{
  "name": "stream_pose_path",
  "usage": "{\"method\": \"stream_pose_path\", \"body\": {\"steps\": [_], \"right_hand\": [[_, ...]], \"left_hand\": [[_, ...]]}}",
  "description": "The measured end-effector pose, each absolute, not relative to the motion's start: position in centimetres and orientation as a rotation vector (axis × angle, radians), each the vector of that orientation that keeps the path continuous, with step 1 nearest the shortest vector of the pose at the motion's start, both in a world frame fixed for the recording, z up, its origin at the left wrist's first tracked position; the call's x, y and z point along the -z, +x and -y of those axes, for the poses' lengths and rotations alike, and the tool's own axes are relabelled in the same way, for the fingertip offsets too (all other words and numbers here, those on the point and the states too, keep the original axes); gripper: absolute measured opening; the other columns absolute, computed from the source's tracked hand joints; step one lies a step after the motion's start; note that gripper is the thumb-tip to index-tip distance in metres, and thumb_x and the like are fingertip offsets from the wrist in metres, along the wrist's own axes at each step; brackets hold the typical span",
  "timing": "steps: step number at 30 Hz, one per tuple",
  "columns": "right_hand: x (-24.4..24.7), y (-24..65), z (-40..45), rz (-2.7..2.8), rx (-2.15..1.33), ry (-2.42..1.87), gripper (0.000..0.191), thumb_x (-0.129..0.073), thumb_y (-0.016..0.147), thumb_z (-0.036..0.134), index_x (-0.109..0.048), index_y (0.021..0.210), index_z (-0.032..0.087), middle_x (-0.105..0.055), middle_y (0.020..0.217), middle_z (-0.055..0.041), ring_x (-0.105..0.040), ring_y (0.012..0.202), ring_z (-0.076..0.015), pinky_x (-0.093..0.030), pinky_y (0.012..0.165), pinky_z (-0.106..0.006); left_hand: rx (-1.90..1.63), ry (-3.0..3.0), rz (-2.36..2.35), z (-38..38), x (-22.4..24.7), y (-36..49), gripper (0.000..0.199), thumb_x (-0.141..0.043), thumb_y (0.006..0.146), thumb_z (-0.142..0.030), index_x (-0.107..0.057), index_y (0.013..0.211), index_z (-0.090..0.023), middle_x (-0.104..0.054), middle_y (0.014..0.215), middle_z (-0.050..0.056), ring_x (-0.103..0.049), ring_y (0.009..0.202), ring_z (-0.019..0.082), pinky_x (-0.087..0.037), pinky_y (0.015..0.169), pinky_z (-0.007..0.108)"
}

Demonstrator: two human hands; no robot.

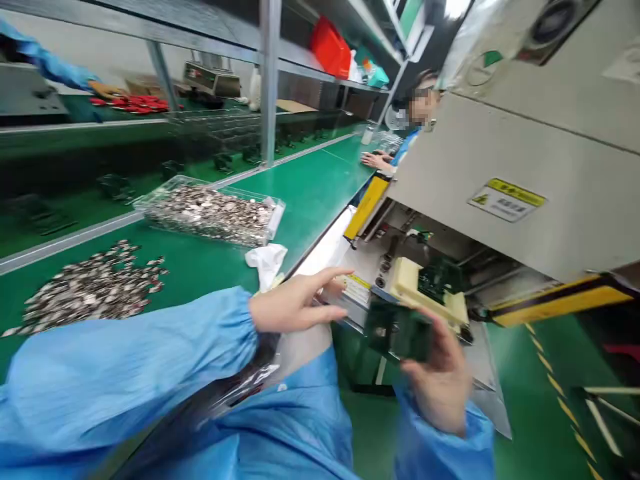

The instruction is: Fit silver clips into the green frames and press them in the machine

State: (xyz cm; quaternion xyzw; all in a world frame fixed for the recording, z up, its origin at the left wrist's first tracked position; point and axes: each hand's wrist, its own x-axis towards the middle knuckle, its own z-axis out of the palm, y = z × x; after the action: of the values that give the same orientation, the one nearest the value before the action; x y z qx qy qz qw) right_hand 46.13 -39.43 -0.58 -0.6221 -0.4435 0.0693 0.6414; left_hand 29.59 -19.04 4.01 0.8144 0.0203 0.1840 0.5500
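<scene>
The grey machine [450, 160] stands at the right, its lower bay open toward the operator. The green bench [320, 173] runs along the left. On the bench, a clear tray [277, 217] contains many small metallic pieces [210, 207]; a loose heap [95, 287] of similar pieces lies beside it, so ample stock is unused. In the bay, the cream fixture [406, 280] carries a dark green item [440, 280]; whether this item is fully seated or finished cannot be determined. The right hand [445, 377] grips a dark part [400, 333] between thumb and fingers, in front of the fixture and apart from it. The left hand [295, 303] is empty, thumb and fingers spread, near the bay's edge. The held part shows small light spots, too blurred to identify. Work on this part appears in progress; its degree of completion cannot be established.
</scene>
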Motion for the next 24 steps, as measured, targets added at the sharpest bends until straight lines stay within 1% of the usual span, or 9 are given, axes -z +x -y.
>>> {"method": "stream_pose_path", "body": {"steps": [2, 5, 7, 10, 13, 16, 19, 22, 24], "right_hand": [[0.6, 50.0, 42.7, 0.664, 0.233, -1.483, 0.061, -0.071, 0.081, 0.050, -0.050, 0.133, 0.027, -0.052, 0.137, -0.0119, -0.051, 0.126, -0.0383, -0.039, 0.105, -0.066], [0.4, 54.8, 45.9, 0.389, 0.494, -1.550, 0.065, -0.072, 0.078, 0.047, -0.048, 0.133, 0.023, -0.047, 0.141, -0.0165, -0.045, 0.130, -0.0412, -0.036, 0.106, -0.068], [0.0, 56.9, 46.5, 0.414, 0.469, -1.589, 0.067, -0.077, 0.073, 0.046, -0.050, 0.131, 0.022, -0.050, 0.138, -0.0172, -0.045, 0.130, -0.0408, -0.037, 0.106, -0.066], [-1.2, 58.5, 45.5, 0.581, 0.361, -1.637, 0.067, -0.078, 0.073, 0.044, -0.051, 0.131, 0.023, -0.060, 0.126, -0.0140, -0.055, 0.121, -0.0365, -0.041, 0.104, -0.063], [-2.9, 59.4, 43.3, 0.779, 0.243, -1.714, 0.070, -0.079, 0.071, 0.045, -0.051, 0.130, 0.021, -0.066, 0.113, -0.0116, -0.063, 0.109, -0.0314, -0.046, 0.100, -0.057], [-4.1, 60.2, 41.0, 0.966, 0.123, -1.854, 0.069, -0.080, 0.068, 0.047, -0.056, 0.127, 0.022, -0.066, 0.113, -0.0111, -0.062, 0.109, -0.0295, -0.047, 0.099, -0.051], [-4.3, 60.5, 39.2, 1.060, 0.021, -1.923, 0.068, -0.080, 0.067, 0.051, -0.058, 0.124, 0.022, -0.067, 0.114, -0.0110, -0.061, 0.111, -0.0298, -0.046, 0.100, -0.050], [-3.4, 60.0, 38.8, 1.067, 0.042, -1.946, 0.073, -0.072, 0.073, 0.058, -0.052, 0.132, 0.020, -0.065, 0.121, -0.0131, -0.059, 0.116, -0.0311, -0.044, 0.102, -0.051], [-2.4, 59.4, 40.0, 1.063, 0.208, -2.035, 0.080, -0.062, 0.078, 0.063, -0.044, 0.142, 0.018, -0.054, 0.137, -0.0156, -0.049, 0.128, -0.0339, -0.037, 0.108, -0.054]], "left_hand": [[-0.550, 2.055, 0.050, 19.6, -5.0, 35.7, 0.063, -0.069, 0.080, -0.030, -0.047, 0.137, -0.016, -0.058, 0.134, 0.017, -0.054, 0.126, 0.030, -0.045, 0.105, 0.044], [-0.536, 2.157, 0.061, 21.4, -5.8, 43.9, 0.081, -0.076, 0.072, -0.038, -0.042, 0.139, -0.007, -0.039, 0.150, 0.024, -0.035, 0.141, 0.036, -0.030, 0.116, 0.049], [-0.437, 2.168, 0.025, 22.4, -6.0, 47.9, 0.090, -0.077, 0.071, -0.040, -0.035, 0.144, -0.006, -0.038, 0.149, 0.026, -0.036, 0.140, 0.038, -0.033, 0.114, 0.051], [-0.364, 2.098, 0.003, 22.8, -6.0, 50.3, 0.088, -0.077, 0.072, -0.037, -0.036, 0.144, -0.007, -0.053, 0.137, 0.025, -0.050, 0.129, 0.038, -0.043, 0.106, 0.051], [-0.514, 1.886, -0.032, 21.8, -5.8, 48.3, 0.078, -0.079, 0.069, -0.034, -0.048, 0.135, -0.009, -0.063, 0.124, 0.020, -0.060, 0.116, 0.032, -0.050, 0.099, 0.045], [-0.521, 1.727, -0.044, 19.4, -5.2, 42.5, 0.064, -0.081, 0.066, -0.026, -0.058, 0.124, -0.011, -0.069, 0.109, 0.014, -0.067, 0.102, 0.026, -0.056, 0.090, 0.039], [-0.439, 1.719, -0.150, 16.8, -3.5, 35.7, 0.053, -0.081, 0.063, -0.018, -0.066, 0.114, -0.015, -0.072, 0.097, 0.007, -0.070, 0.092, 0.021, -0.058, 0.082, 0.034], [-0.390, 1.710, -0.286, 15.3, -0.7, 31.1, 0.050, -0.080, 0.062, -0.015, -0.068, 0.111, -0.016, -0.072, 0.098, 0.007, -0.071, 0.092, 0.021, -0.058, 0.078, 0.033], [-0.412, 1.713, -0.326, 15.0, 1.2, 30.2, 0.051, -0.081, 0.060, -0.014, -0.069, 0.110, -0.015, -0.070, 0.109, 0.011, -0.069, 0.100, 0.023, -0.058, 0.078, 0.032]]}}
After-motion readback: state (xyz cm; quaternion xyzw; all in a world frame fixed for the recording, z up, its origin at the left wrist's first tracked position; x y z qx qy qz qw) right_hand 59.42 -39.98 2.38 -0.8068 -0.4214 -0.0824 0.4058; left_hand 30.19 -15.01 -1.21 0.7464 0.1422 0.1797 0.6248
